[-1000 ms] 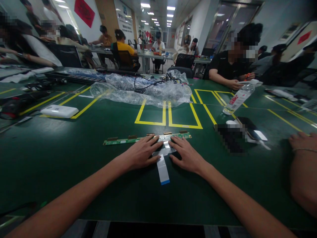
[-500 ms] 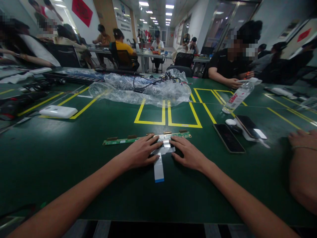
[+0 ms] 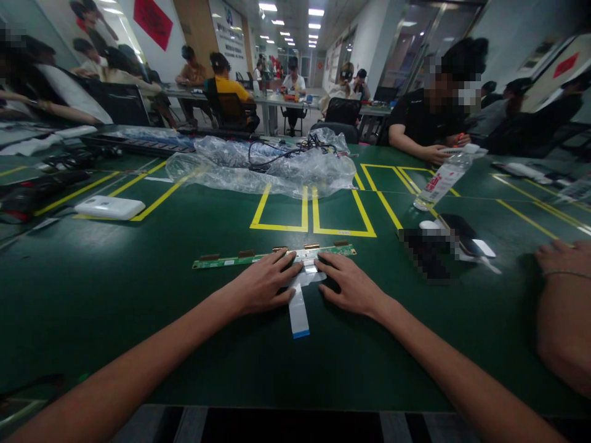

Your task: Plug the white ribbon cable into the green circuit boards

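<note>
A long, narrow green circuit board [image 3: 221, 262] lies crosswise on the table, with several brown-gold connector tabs along its far edge. From its middle a white flat ribbon cable [image 3: 299, 312] folds toward me and ends in a blue tip. My left hand [image 3: 264, 282] rests on the board and the folded part of the cable, its fingers stretched out and its thumb beside the cable's tail. On the other side, my right hand [image 3: 353, 283] lies with spread fingers, the fingertips touching the board and cable near the joint. The fingers partly hide the joint.
Clear plastic wrapping with black cables [image 3: 277, 163] lies beyond yellow tape outlines on the green table [image 3: 221, 369]. At right are a leaning bottle [image 3: 443, 178], phones [image 3: 455, 231] and another person's arm [image 3: 566, 307]. A white device [image 3: 109, 208] is at left.
The blue-tipped tail of the ribbon cable has swung slightly to the right. Both hands have stayed almost in the same place on the board.
</note>
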The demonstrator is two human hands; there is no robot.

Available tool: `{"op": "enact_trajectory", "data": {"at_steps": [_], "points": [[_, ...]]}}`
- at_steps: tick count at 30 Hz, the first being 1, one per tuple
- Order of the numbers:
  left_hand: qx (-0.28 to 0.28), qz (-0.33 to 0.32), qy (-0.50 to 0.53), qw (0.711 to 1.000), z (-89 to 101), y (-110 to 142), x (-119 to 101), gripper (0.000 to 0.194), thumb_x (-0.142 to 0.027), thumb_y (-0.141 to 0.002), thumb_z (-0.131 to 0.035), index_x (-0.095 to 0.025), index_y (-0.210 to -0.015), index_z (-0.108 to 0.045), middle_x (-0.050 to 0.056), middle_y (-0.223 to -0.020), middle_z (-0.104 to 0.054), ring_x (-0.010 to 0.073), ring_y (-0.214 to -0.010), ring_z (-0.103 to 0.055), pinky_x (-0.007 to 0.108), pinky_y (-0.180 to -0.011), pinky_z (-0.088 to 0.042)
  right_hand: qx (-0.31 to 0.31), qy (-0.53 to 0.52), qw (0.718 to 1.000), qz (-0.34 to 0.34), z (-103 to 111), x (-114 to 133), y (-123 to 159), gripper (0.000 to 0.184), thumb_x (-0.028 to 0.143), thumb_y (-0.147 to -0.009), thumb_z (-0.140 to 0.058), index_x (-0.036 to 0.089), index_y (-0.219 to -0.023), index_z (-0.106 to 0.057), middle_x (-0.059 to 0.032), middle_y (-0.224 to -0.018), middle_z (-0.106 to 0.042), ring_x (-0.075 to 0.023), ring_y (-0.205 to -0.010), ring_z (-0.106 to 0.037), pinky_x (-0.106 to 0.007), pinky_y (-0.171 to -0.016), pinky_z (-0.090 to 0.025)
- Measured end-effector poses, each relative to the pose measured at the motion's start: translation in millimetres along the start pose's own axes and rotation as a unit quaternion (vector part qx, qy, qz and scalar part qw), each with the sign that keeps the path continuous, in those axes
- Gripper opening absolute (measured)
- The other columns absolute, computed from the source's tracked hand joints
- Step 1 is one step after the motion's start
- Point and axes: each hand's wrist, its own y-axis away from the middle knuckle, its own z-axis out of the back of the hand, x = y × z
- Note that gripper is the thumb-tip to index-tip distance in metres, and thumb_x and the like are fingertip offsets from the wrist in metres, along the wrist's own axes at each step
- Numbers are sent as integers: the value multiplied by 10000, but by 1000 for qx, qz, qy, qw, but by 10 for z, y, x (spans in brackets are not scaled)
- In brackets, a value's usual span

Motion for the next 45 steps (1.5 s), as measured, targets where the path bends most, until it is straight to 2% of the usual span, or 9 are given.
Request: {"op": "enact_trajectory", "data": {"at_steps": [7,16,23,28,32,35,38,41,45], "points": [[-8,-3,-21,1000,14,-20,-45,610,-471,-1020,-405,-157,-1543,-379,199,-1563,-374,378,-1456,-333,512,-1152,-358,-2,26,1000,7,4,9,-21,565,400,-938,-567,149,-1443,-534,-175,-1514,-470,-329,-1393,-431,-535,-1145,-364],[-28,-5,-44,999,-12,-55,-32,581,-481,-1021,-415,-170,-1511,-421,197,-1505,-452,382,-1404,-413,521,-1096,-425,4,26,1000,0,28,35,-13,612,446,-942,-565,149,-1472,-498,-180,-1525,-453,-344,-1403,-411,-554,-1145,-356],[-58,-5,-40,997,-65,-149,-17,448,-309,-1032,-445,-162,-1454,-471,152,-1505,-477,297,-1376,-470,451,-1113,-422,8,-12,999,52,8,32,-44,625,392,-936,-576,166,-1504,-448,-158,-1553,-429,-307,-1440,-377,-523,-1192,-307],[-42,20,-18,999,-136,-130,55,486,-374,-1060,-362,-162,-1487,-455,141,-1543,-443,285,-1414,-435,469,-1156,-373,-19,-59,998,33,19,-9,-38,622,364,-961,-545,198,-1540,-389,-146,-1590,-376,-301,-1470,-336,-537,-1182,-335],[-13,123,-1,992,-154,-86,417,599,-450,-1059,-296,-119,-1554,-361,155,-1601,-337,290,-1481,-323,469,-1193,-309,-39,-64,997,2,30,-55,-1,567,343,-977,-524,211,-1519,-420,-137,-1585,-385,-298,-1457,-357,-550,-1171,-350],[17,244,8,970,-118,21,860,648,-466,-1040,-279,-83,-1559,-346,164,-1614,-303,310,-1502,-266,466,-1212,-263,-48,-62,997,-12,29,-79,20,526,334,-978,-523,191,-1482,-474,-146,-1560,-416,-296,-1436,-388,-532,-1165,-368],[17,338,12,941,-38,232,1297,677,-455,-1024,-249,-34,-1543,-356,209,-1593,-326,364,-1487,-282,527,-1192,-273,-50,-67,996,-25,33,-90,31,501,337,-984,-518,205,-1467,-494,-138,-1541,-440,-300,-1418,-411,-545,-1143,-396],[-1,390,12,921,51,492,1604,701,-476,-1019,-201,-42,-1552,-336,231,-1570,-360,390,-1464,-319,580,-1164,-290,-47,-72,996,-27,33,-98,37,490,346,-987,-522,228,-1462,-502,-126,-1540,-444,-304,-1415,-416,-558,-1134,-404],[-18,442,18,897,93,743,1797,782,-603,-1003,-135,-94,-1563,-335,241,-1557,-376,440,-1446,-322,663,-1112,-301,-45,-75,996,-22,22,-109,41,484,349,-985,-528,242,-1457,-509,-124,-1544,-437,-307,-1419,-410,-566,-1135,-400]]}}
